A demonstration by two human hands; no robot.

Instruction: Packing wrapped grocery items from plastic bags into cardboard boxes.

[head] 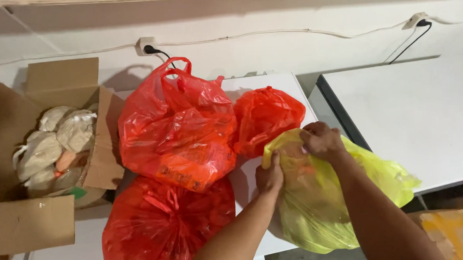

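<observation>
While both hands pinch its gathered top, the yellow plastic bag (323, 204) sits at lower right of the frame, bulging off a white table (271, 86) edge. The left hand (269, 176) and right hand (321, 140) close their fingers on thin, crinkly film. It looks soft, slippery and fairly full; the bunched neck seems the safest hold. Three glossy red bags (177, 132) fill the centre, an open cardboard box (45, 153) far left.

yellow bag (344, 203), three red bags (177, 132), brown carton (27, 222), white table (412, 106)
</observation>
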